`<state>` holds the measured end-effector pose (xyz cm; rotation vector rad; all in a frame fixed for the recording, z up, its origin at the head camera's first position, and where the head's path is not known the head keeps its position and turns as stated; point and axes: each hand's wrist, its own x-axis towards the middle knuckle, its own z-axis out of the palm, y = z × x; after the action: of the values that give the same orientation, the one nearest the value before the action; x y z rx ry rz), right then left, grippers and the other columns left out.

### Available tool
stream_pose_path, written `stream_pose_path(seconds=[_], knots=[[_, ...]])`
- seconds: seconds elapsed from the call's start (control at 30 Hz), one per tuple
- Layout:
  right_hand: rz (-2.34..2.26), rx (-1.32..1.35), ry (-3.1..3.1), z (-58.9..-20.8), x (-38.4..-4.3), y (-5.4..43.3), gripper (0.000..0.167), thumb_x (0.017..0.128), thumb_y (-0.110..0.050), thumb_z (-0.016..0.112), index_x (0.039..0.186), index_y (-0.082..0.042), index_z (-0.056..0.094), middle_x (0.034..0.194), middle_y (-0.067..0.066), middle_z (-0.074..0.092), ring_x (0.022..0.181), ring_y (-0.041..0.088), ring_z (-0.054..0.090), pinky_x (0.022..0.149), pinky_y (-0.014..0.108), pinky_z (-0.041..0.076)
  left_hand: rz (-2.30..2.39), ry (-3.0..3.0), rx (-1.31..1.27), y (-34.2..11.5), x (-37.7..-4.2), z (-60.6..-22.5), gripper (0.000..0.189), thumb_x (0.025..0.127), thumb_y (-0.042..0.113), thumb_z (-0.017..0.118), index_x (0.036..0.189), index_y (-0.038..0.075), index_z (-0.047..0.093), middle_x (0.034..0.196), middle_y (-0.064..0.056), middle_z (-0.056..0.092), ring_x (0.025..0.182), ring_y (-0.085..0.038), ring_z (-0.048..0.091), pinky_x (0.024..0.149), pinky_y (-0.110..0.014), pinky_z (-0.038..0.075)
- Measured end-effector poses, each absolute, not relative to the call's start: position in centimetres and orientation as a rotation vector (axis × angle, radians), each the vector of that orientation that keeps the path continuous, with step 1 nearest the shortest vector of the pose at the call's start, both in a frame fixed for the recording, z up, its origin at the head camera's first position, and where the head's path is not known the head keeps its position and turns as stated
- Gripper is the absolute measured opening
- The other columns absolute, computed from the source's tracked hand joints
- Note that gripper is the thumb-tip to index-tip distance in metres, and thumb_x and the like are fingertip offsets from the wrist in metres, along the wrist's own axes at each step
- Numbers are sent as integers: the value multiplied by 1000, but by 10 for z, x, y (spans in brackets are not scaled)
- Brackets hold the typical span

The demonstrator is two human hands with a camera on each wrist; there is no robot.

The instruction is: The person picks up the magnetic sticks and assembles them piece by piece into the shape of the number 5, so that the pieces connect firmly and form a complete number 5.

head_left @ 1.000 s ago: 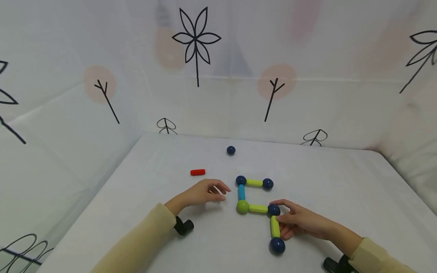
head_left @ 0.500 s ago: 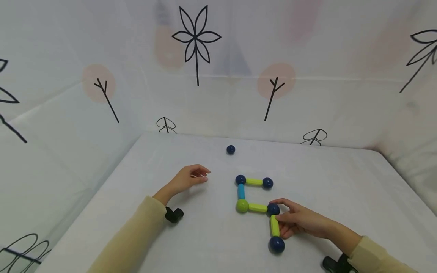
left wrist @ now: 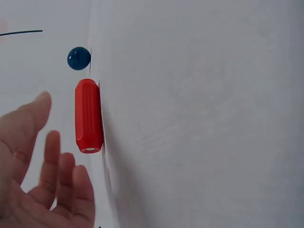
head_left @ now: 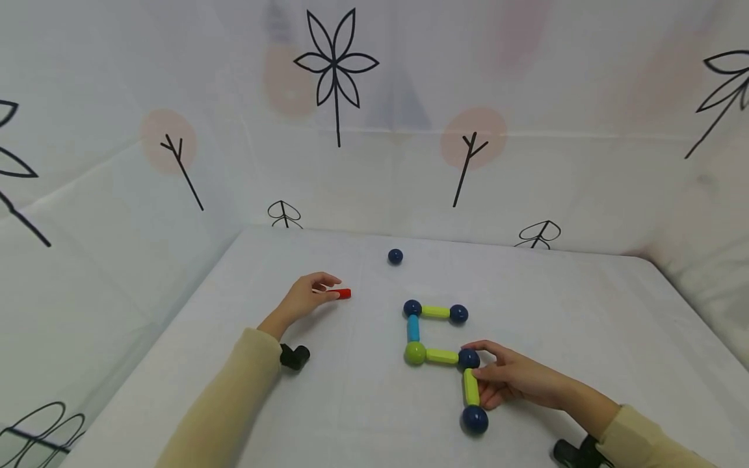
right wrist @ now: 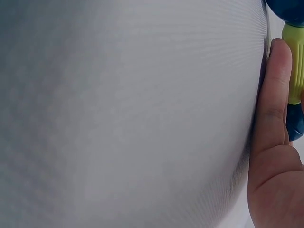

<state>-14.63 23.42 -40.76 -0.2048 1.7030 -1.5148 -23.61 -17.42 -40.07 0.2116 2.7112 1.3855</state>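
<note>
My left hand [head_left: 301, 298] is at a red magnetic rod [head_left: 344, 294], overlapping its left end in the head view. The left wrist view shows a gap between the spread fingers and the rod [left wrist: 88, 116], which has a pale disc at its end. My right hand [head_left: 521, 380] grips the nearest yellow-green rod [head_left: 471, 388], thumb on its upper end and a fingertip at the navy ball [head_left: 468, 359] above. A larger navy ball [head_left: 474, 420] caps the near end. Another yellow-green rod [head_left: 442, 357] leads left to a green ball [head_left: 415, 353].
From the green ball a blue rod [head_left: 413, 328] runs back to a navy ball [head_left: 412, 307], then a yellow-green rod [head_left: 435, 312] and another navy ball [head_left: 459, 314]. A loose navy ball [head_left: 395, 257] lies farther back on the white table [head_left: 351, 403].
My left hand has moved left and back from beside the joined rods to the red rod. My right hand and the joined pieces keep their place.
</note>
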Motion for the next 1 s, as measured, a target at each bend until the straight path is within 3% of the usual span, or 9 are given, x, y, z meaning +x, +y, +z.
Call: stream_pose_path(seconds=[0.37, 0.73, 1.0], knots=[[-1502, -214, 1714, -404, -148, 231, 61, 95, -23, 54, 141, -4, 20, 88, 17, 60, 74, 24, 65, 70, 34, 54, 1260, 2675, 54, -174, -246, -404, 34, 86, 15, 68, 119, 12, 63, 119, -8, 57, 109, -26, 50, 94, -42, 40], [-1327, -333, 2084, -395, -158, 225, 47, 89, -19, 63, 129, 0, 48, 87, 10, 59, 77, 24, 61, 71, 33, 53, 1177, 2708, 51, -174, -248, -409, 28, 87, 13, 66, 115, 11, 66, 110, -7, 60, 98, -24, 51, 86, -39, 42], [-1294, -362, 2134, -394, -162, 225, 45, 88, -20, 65, 125, 2, 51, 86, 9, 60, 79, 23, 61, 72, 33, 52, 1236, 2649, 63, -171, -240, -406, 27, 86, 15, 67, 113, 15, 68, 111, -3, 60, 99, -22, 52, 86, -38, 43]])
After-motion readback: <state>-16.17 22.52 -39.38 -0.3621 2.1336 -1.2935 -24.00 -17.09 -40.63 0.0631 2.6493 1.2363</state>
